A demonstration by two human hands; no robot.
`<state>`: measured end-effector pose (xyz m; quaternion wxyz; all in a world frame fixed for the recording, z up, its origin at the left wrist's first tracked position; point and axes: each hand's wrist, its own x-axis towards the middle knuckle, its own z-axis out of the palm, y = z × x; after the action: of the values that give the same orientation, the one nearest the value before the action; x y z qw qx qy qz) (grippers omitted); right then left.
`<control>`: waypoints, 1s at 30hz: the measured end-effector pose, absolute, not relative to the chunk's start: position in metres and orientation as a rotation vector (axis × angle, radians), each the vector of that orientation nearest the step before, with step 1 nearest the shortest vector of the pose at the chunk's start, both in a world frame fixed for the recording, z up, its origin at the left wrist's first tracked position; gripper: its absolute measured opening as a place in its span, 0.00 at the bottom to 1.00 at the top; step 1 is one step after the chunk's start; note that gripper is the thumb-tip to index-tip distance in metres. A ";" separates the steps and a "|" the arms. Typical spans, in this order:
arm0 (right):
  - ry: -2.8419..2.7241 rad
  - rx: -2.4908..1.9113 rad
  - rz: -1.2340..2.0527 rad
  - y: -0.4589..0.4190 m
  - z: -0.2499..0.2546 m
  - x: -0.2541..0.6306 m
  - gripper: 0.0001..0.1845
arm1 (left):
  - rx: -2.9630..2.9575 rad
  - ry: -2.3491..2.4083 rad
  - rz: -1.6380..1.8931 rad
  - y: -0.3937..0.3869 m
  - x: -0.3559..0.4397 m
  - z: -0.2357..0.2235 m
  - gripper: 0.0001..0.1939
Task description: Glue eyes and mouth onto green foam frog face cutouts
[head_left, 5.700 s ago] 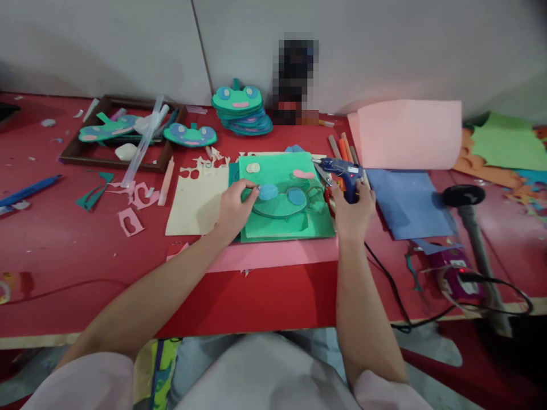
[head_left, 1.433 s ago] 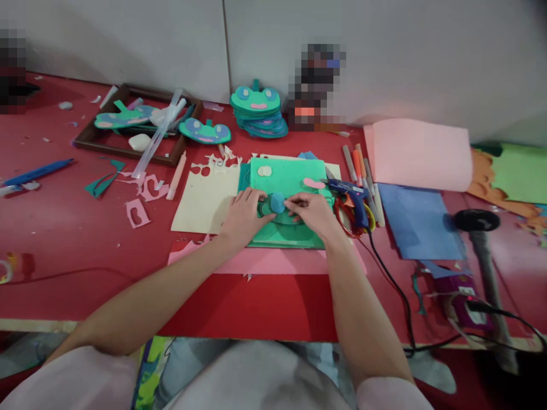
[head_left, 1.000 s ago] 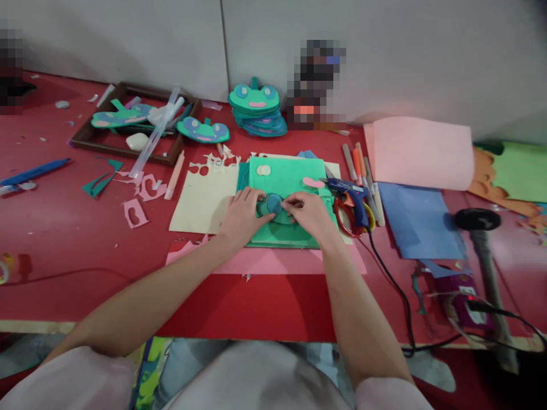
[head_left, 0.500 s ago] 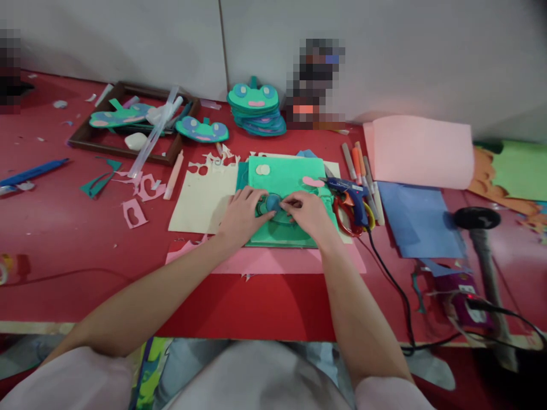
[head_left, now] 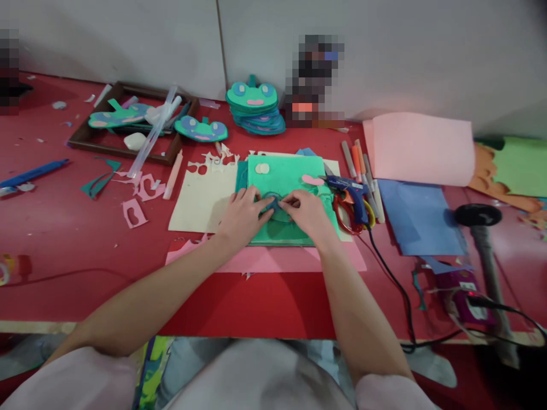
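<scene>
My left hand (head_left: pixel 244 216) has its thumb and index finger closed on a small blue foam oval (head_left: pixel 274 203). From the other side my right hand (head_left: pixel 308 213) pinches the oval's right edge. Beneath them is a green foam frog-face shape (head_left: pixel 282 216), mostly covered by my fingers. Bright green foam sheets (head_left: pixel 290 165) lie under the work. On those sheets rest pale cream discs (head_left: pixel 262 168) and a pink foam mouth piece (head_left: pixel 313 180). Just right of my right hand, a blue glue gun (head_left: pixel 348 191) lies over red-and-yellow-handled scissors (head_left: pixel 345 219).
At the back stand stacked frog faces (head_left: pixel 253 105) and a single one (head_left: pixel 200 128). A brown wooden tray (head_left: pixel 123 152) holds glue sticks. Markers (head_left: pixel 358 159), pink foam (head_left: pixel 421 148), blue foam (head_left: pixel 421 219) and a black-headed mallet (head_left: pixel 478 215) are on the right. The glue gun's cord (head_left: pixel 395 279) trails forward.
Several seconds ago my right hand held the glue gun; now it lies on the right and both hands are at the blue oval. Lately my left fingers have moved further over the oval.
</scene>
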<state>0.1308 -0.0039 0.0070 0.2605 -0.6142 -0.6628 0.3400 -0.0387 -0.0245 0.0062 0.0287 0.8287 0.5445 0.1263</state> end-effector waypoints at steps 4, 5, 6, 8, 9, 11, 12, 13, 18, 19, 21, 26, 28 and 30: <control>-1.758 -1.672 0.938 -0.004 0.006 0.131 0.05 | 2.632 1.657 0.352 -0.027 -0.038 0.011 0.17; -1.758 -1.671 0.939 -0.004 0.006 0.132 0.05 | 2.657 1.642 0.354 -0.028 -0.037 0.012 0.18; -1.759 -1.669 0.933 -0.004 0.006 0.132 0.05 | 2.685 1.621 0.365 -0.029 -0.037 0.013 0.18; -1.763 -1.666 0.914 -0.004 0.005 0.132 0.05 | 2.741 1.551 0.392 -0.032 -0.035 0.013 0.20; -1.767 -1.663 0.904 -0.004 0.006 0.132 0.06 | 2.760 1.511 0.401 -0.034 -0.033 0.012 0.21; -1.773 -1.660 0.894 -0.005 0.006 0.131 0.06 | 2.772 1.450 0.394 -0.039 -0.030 0.011 0.23; -1.774 -1.658 0.890 -0.005 0.007 0.131 0.06 | 2.769 1.435 0.373 -0.042 -0.028 0.010 0.24; -1.775 -1.656 0.885 -0.005 0.007 0.131 0.06 | 2.761 1.436 0.341 -0.045 -0.026 0.009 0.25; -1.753 -1.677 0.886 -0.006 0.008 0.129 0.06 | 2.698 1.496 0.156 -0.055 -0.020 0.008 0.31; -1.732 -1.685 0.904 -0.006 0.008 0.129 0.06 | 2.690 1.493 0.133 -0.055 -0.020 0.008 0.32; -1.653 -1.683 0.977 -0.006 0.008 0.129 0.06 | 2.678 1.486 0.099 -0.054 -0.021 0.009 0.33; -1.452 -1.651 1.151 -0.003 0.010 0.130 0.06 | 2.672 1.468 0.085 -0.050 -0.025 0.011 0.33; -1.443 -1.646 1.160 -0.003 0.011 0.130 0.06 | 2.677 1.446 0.090 -0.048 -0.026 0.012 0.33; -1.442 -1.639 1.168 -0.002 0.011 0.131 0.06 | 2.683 1.421 0.090 -0.046 -0.028 0.013 0.33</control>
<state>0.1306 -0.0022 0.0113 0.3269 -0.6256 -0.5504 0.4459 -0.0277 -0.0459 0.0134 0.0523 0.8821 0.4672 0.0296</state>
